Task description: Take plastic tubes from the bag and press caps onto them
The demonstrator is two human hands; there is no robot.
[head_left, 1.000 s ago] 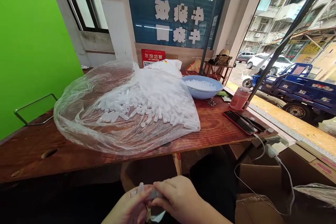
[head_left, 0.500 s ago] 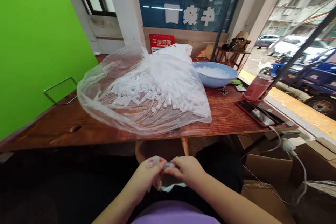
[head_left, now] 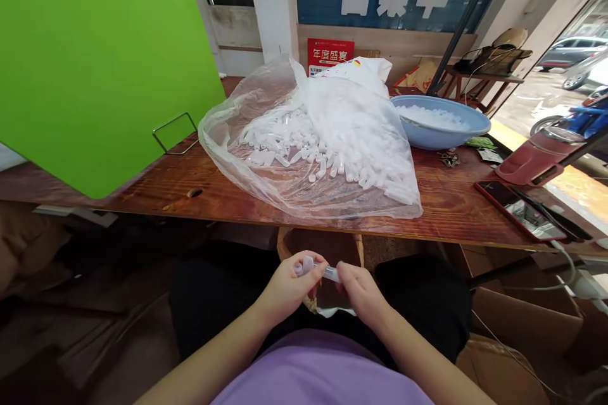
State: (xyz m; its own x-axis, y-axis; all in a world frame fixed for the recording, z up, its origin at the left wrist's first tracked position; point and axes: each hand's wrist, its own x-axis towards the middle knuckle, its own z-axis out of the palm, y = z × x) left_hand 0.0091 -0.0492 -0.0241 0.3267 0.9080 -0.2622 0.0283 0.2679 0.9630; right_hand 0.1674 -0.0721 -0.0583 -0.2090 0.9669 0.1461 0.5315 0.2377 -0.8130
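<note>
Above my lap, just below the table's front edge, my two hands are close together. My left hand (head_left: 289,286) is closed, with whitish plastic pieces (head_left: 304,264) showing between thumb and fingers. A small translucent plastic tube (head_left: 331,273) spans the gap between both hands. The fingers of my right hand (head_left: 363,294) pinch its right end. On the table before me lies a clear plastic bag (head_left: 280,193), its mouth open toward me. Many small white plastic pieces (head_left: 285,139) are heaped inside it.
The wooden table (head_left: 156,193) carries a blue basin (head_left: 441,136) of white pieces, a phone (head_left: 520,212) and a pink cup (head_left: 539,155) on the right. A green panel (head_left: 109,63) stands left. Under the table are a brown container (head_left: 285,247) and cardboard boxes (head_left: 522,310).
My view has turned left, so everything shifts right in the picture. My hands have moved slightly apart, and more of the tube shows between them.
</note>
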